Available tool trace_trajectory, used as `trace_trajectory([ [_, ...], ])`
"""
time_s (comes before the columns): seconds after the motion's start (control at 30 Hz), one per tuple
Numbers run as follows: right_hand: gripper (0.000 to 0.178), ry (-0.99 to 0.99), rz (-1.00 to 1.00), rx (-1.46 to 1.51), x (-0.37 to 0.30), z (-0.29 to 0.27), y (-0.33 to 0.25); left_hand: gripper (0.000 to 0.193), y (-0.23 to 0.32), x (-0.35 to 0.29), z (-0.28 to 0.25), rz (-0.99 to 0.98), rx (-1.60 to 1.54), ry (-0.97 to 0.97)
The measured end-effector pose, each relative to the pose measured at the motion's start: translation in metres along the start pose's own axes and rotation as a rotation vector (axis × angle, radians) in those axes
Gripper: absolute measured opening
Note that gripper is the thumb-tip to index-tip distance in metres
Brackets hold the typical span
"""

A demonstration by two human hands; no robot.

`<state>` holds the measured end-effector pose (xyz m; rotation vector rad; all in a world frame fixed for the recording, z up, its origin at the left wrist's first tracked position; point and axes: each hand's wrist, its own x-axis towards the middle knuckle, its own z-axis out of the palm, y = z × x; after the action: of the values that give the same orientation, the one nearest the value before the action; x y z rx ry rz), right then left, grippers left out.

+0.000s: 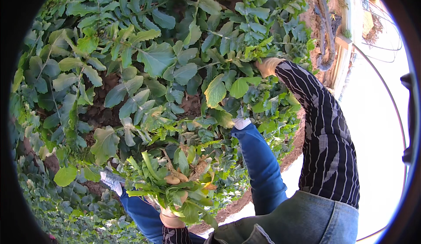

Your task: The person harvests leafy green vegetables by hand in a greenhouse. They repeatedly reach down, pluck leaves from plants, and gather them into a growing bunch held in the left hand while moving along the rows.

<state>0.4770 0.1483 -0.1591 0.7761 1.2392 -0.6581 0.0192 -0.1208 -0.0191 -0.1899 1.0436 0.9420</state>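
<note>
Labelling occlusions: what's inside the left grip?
The left grip holds a bundle of green leaves and stems, with a withered brownish piece among them. Fingers show between leaves; the palm and whatever lies against it are covered.

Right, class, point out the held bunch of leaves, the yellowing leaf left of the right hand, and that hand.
Bunch of leaves point(165, 192): head view, on greenery near its middle.
Yellowing leaf point(215, 91): head view, on its blade.
Right hand point(266, 66): head view, on its visible part near the wrist; fingers hidden.
</note>
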Motion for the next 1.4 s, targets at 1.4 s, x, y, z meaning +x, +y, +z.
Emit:
trace_trajectory([
  [1.4, 0.013, 0.935, -0.645, 0.228, -0.416, -0.04, -0.271, 0.087, 0.127, -0.109, 0.074, 0.005, -0.196, -0.074],
])
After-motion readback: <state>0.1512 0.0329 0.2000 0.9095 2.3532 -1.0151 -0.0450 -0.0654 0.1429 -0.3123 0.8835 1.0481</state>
